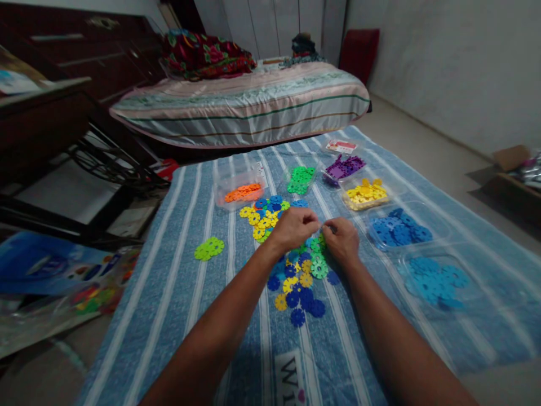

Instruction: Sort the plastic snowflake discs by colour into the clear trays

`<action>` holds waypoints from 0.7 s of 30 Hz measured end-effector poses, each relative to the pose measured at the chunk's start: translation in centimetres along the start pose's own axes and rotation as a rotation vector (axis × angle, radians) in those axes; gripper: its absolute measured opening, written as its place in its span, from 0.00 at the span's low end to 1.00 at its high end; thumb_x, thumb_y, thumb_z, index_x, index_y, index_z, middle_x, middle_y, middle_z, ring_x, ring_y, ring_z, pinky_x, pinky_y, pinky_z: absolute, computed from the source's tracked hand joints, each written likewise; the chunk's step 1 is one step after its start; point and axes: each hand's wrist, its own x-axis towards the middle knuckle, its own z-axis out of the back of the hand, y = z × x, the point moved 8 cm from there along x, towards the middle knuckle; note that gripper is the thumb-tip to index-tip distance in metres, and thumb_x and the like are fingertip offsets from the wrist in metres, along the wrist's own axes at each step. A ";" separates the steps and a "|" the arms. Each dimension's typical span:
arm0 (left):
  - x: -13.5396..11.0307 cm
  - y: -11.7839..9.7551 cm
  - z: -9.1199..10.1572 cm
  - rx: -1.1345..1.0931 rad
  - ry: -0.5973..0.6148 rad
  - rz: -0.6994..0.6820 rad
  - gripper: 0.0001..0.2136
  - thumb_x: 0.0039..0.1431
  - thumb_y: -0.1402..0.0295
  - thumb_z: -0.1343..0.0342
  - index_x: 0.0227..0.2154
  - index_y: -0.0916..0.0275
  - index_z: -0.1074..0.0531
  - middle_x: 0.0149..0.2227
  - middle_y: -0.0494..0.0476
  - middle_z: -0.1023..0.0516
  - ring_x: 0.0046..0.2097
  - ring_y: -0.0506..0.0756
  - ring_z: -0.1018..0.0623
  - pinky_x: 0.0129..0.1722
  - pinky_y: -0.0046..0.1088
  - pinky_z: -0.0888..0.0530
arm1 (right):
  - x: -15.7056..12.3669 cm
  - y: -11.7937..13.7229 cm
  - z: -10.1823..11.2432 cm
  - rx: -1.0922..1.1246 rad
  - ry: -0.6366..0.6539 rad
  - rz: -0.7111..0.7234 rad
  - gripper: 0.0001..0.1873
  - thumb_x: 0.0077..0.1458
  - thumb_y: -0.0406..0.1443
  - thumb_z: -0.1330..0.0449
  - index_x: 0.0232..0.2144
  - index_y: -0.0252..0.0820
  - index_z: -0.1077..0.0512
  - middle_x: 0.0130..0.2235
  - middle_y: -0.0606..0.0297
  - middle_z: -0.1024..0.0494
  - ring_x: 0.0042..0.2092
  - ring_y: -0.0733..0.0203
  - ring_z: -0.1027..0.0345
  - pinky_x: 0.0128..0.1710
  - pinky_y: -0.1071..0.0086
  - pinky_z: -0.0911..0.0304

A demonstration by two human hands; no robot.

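My left hand hovers over the middle of a loose pile of flower-shaped plastic discs, its fingers curled in. Close by on the right is my right hand, also closed, with a small dark bit showing at its fingertips that I cannot make out. The fingertips of both hands nearly meet. Beneath and in front of them lie dark blue discs and green discs, with some yellow ones mixed in. Behind my left hand spread more yellow discs. A small group of lime green discs lies apart on the left.
Clear plastic boxes hold sorted pieces: orange, green, purple, yellow, blue and light blue. A striped blue cloth lies under everything. Beyond stands a bed; a dark sewing-machine table is left.
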 end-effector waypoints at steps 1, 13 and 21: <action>-1.5 1.2 0.0 0.058 0.028 0.012 0.05 0.50 0.71 0.43 0.21 0.64 0.26 0.20 0.47 0.30 0.25 0.48 0.31 0.27 0.24 0.36 | 0.0 0.0 0.0 -0.001 0.001 -0.001 0.12 0.54 0.39 0.46 0.28 0.43 0.24 0.34 0.61 0.23 0.39 0.55 0.35 0.44 0.64 0.43; -12.7 6.4 -0.6 0.499 0.130 0.160 0.06 0.58 0.70 0.47 0.28 0.62 0.26 0.30 0.53 0.24 0.34 0.54 0.25 0.34 0.28 0.36 | 0.0 0.0 0.3 -0.015 -0.002 0.008 0.14 0.53 0.40 0.47 0.27 0.43 0.24 0.34 0.61 0.23 0.39 0.55 0.34 0.43 0.63 0.42; -13.5 6.2 -1.2 0.591 0.141 0.236 0.06 0.59 0.65 0.43 0.35 0.60 0.25 0.37 0.55 0.24 0.40 0.56 0.24 0.38 0.30 0.34 | 0.0 -0.1 0.4 -0.003 0.003 -0.005 0.13 0.51 0.40 0.47 0.27 0.43 0.24 0.33 0.61 0.23 0.39 0.55 0.34 0.42 0.62 0.42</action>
